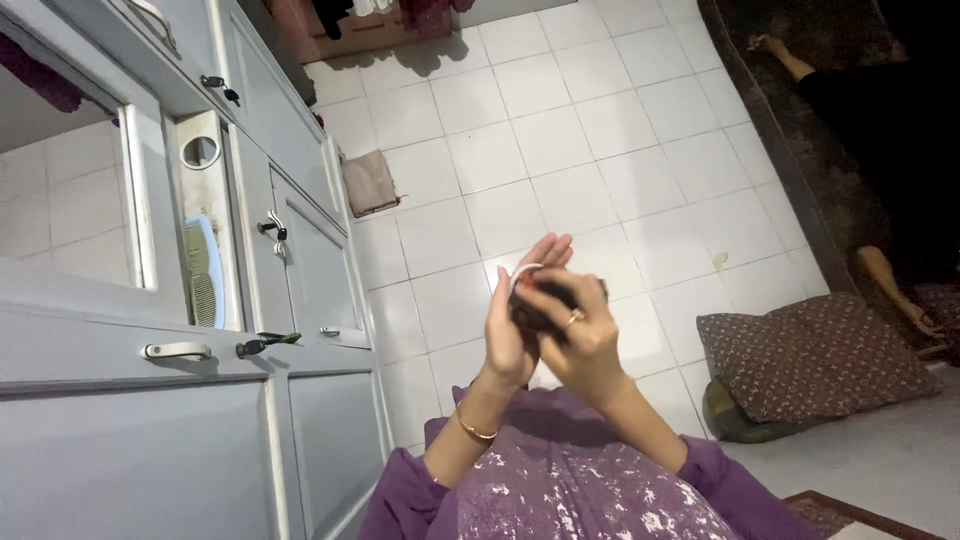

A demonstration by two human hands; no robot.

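From the head view, your left hand (520,320) is raised with its fingers stretched flat, palm pressed against a small dark object (540,312) with a pale loop at its top. Your right hand (580,335) curls over that object from the other side, gripping it. Both are held above the white tiled floor (560,150), beside grey cabinets (300,270). A patterned cushion (810,355) lies to your right.
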